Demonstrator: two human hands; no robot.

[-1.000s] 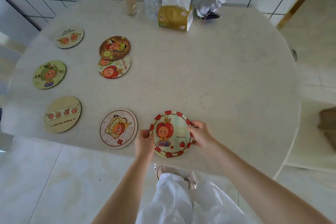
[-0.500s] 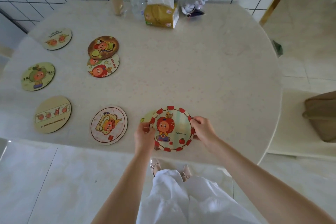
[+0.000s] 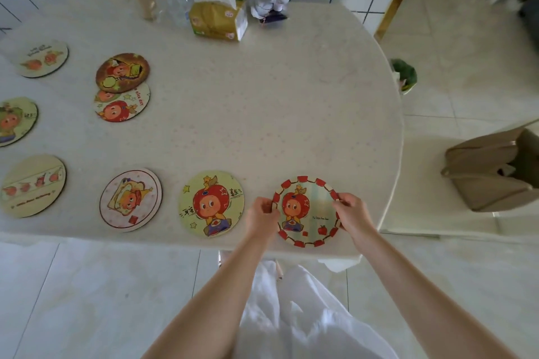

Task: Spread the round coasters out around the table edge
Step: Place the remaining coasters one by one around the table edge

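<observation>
Both my hands hold a red-bordered round coaster near the table's front edge: my left hand pinches its left rim, my right hand its right rim. Just left of it lies a yellow-green coaster with a red apple figure. Further left along the front sit a pink-rimmed coaster and a tan coaster. At the left edge are a green coaster and a pale coaster. A brown coaster overlaps a star-printed coaster further in.
The beige table curves away at the right. Along its back stand a paper cup, a clear bottle, a yellow tissue pack and a grey bundle. A brown bag sits on the floor to the right.
Both hands carried the red-bordered coaster to the right along the front edge. The yellow-green apple coaster that was under it now lies uncovered on the table. The view shifted right.
</observation>
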